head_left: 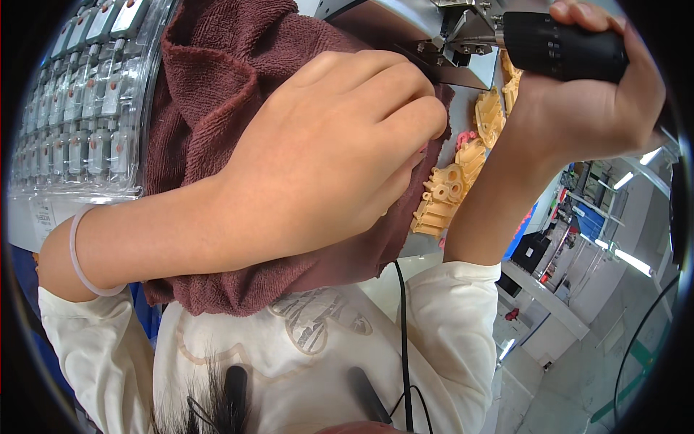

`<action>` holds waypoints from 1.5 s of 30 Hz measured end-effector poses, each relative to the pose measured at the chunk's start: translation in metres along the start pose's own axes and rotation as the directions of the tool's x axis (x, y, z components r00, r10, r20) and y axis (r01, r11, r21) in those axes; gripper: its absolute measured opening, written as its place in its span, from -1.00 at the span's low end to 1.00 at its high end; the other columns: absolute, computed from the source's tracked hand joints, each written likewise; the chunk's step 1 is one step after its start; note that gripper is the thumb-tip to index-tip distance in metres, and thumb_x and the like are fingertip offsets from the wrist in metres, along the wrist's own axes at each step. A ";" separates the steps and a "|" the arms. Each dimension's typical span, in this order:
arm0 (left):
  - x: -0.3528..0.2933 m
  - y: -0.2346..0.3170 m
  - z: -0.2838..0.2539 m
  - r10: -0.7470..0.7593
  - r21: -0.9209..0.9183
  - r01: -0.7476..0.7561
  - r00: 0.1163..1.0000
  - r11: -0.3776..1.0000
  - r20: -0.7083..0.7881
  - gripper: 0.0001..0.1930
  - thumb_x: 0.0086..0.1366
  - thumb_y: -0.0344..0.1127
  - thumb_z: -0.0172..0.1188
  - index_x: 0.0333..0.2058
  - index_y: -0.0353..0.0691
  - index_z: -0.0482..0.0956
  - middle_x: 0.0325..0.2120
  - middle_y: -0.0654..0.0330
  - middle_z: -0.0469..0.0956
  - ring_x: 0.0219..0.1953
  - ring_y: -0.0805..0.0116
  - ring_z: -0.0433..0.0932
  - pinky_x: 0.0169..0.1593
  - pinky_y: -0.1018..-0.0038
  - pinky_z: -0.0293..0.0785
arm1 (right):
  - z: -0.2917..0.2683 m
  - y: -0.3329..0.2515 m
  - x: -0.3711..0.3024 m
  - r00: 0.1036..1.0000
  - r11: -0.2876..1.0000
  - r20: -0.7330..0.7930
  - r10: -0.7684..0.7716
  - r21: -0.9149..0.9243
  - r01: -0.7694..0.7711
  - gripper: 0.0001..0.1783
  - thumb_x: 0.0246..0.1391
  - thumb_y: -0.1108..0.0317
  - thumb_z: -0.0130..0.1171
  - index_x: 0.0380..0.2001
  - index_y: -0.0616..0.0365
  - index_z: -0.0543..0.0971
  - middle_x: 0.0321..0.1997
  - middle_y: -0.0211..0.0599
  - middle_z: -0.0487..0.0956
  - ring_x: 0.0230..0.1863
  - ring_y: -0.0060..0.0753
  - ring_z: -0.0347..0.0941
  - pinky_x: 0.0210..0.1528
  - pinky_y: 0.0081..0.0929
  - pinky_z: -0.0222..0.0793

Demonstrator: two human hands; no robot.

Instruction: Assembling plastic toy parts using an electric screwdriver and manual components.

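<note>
My right hand (585, 108) is wrapped around a black electric screwdriver (564, 47) at the upper right. The tool lies nearly sideways, its bit pointing left into the front of a metal device (455, 47); whether the tip touches a screw is too small to tell. My left hand (340, 145) is closed over a maroon towel (210, 79) in the middle, knuckles up. Its fingertips are turned under and hidden, so what they hold cannot be made out. Just right of that hand lie several yellow molded plastic parts (448, 186) with round holes.
At the left stands a clear plastic tray (137, 189) with rows of grey parts. A black cable (403, 325) runs down in front of my shirt. Beyond my right arm are a work area with shelving (589, 210) and a light floor.
</note>
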State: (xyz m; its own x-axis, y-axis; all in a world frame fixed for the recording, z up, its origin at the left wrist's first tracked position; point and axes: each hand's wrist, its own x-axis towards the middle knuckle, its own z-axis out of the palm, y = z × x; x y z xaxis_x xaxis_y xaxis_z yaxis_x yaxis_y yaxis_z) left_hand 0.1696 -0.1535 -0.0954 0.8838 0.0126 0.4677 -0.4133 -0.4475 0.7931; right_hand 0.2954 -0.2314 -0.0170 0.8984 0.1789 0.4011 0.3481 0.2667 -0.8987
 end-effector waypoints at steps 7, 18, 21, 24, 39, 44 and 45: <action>-0.002 -0.005 0.004 0.045 0.013 -0.044 0.997 0.999 -0.058 -0.76 0.02 -0.50 0.30 -0.30 -0.18 0.50 -0.20 0.20 0.51 -0.05 0.15 0.50 -0.06 0.32 0.39 | 0.021 -0.003 -0.016 0.987 0.989 -0.119 -0.110 -0.107 0.098 -0.83 0.02 0.49 0.27 -0.31 0.32 0.55 -0.38 -0.36 0.45 -0.43 -0.61 0.35 -0.37 -0.65 0.29; -0.004 -0.007 -0.001 0.071 0.056 -0.069 0.997 0.996 -0.038 -0.77 0.05 -0.46 0.28 -0.29 -0.19 0.49 -0.20 0.17 0.49 -0.07 0.13 0.50 -0.09 0.31 0.39 | 0.036 -0.001 -0.004 0.922 0.920 -0.221 -0.318 -0.308 0.243 -0.85 0.01 0.52 0.34 -0.34 0.29 0.59 -0.41 -0.45 0.45 -0.43 -0.71 0.34 -0.38 -0.73 0.25; -0.004 -0.007 -0.002 0.068 0.048 -0.065 0.996 0.997 -0.052 -0.76 0.05 -0.46 0.28 -0.28 -0.19 0.49 -0.20 0.16 0.50 -0.06 0.13 0.49 -0.09 0.31 0.38 | 0.010 -0.003 -0.006 0.938 0.928 -0.171 -0.302 -0.278 0.248 -0.84 0.04 0.41 0.20 -0.37 0.32 0.52 -0.46 -0.23 0.47 -0.41 -0.41 0.42 -0.26 -0.42 0.38; -0.003 -0.006 0.000 0.075 0.048 -0.071 0.994 0.996 -0.079 -0.76 0.04 -0.47 0.27 -0.27 -0.18 0.49 -0.19 0.15 0.50 -0.06 0.13 0.49 -0.10 0.32 0.38 | -0.012 -0.007 -0.009 0.949 0.935 -0.127 -0.288 -0.254 0.249 -0.75 0.08 0.30 0.07 -0.41 0.35 0.46 -0.51 -0.01 0.50 -0.40 -0.11 0.49 -0.14 -0.11 0.51; 0.000 0.002 -0.013 0.107 0.107 -0.109 0.994 0.988 0.024 -0.74 0.02 -0.53 0.26 -0.27 -0.20 0.49 -0.20 0.16 0.53 -0.10 0.12 0.51 -0.10 0.34 0.38 | -0.040 -0.053 -0.050 0.988 0.982 0.126 -0.090 -0.155 0.109 -0.83 0.04 0.44 0.09 -0.27 0.14 0.39 -0.45 -0.29 0.41 -0.53 -0.43 0.37 -0.49 -0.40 0.33; -0.004 0.000 -0.007 0.125 0.059 -0.124 0.992 0.991 -0.017 -0.73 -0.01 -0.54 0.26 -0.28 -0.21 0.49 -0.19 0.17 0.53 -0.10 0.11 0.50 -0.10 0.34 0.37 | -0.037 -0.046 -0.064 0.993 0.978 0.037 -0.110 -0.172 0.114 -0.80 0.03 0.38 0.11 -0.25 0.14 0.39 -0.46 -0.29 0.42 -0.54 -0.44 0.40 -0.54 -0.43 0.31; -0.005 0.001 -0.007 0.119 0.067 -0.118 0.993 0.991 -0.007 -0.72 -0.01 -0.55 0.26 -0.27 -0.21 0.49 -0.19 0.17 0.52 -0.10 0.12 0.50 -0.10 0.34 0.37 | -0.037 -0.044 -0.064 0.986 0.964 0.061 -0.154 -0.210 0.163 -0.81 0.03 0.37 0.11 -0.27 0.15 0.40 -0.47 -0.29 0.41 -0.54 -0.44 0.40 -0.54 -0.42 0.32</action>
State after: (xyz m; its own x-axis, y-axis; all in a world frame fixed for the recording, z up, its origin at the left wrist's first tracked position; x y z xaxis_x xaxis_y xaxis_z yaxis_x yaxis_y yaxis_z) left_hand 0.1636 -0.1476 -0.0944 0.8270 -0.0346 0.5612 -0.4992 -0.5045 0.7045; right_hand 0.2328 -0.2899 -0.0094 0.8162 0.1932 0.5444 0.5383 0.0878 -0.8382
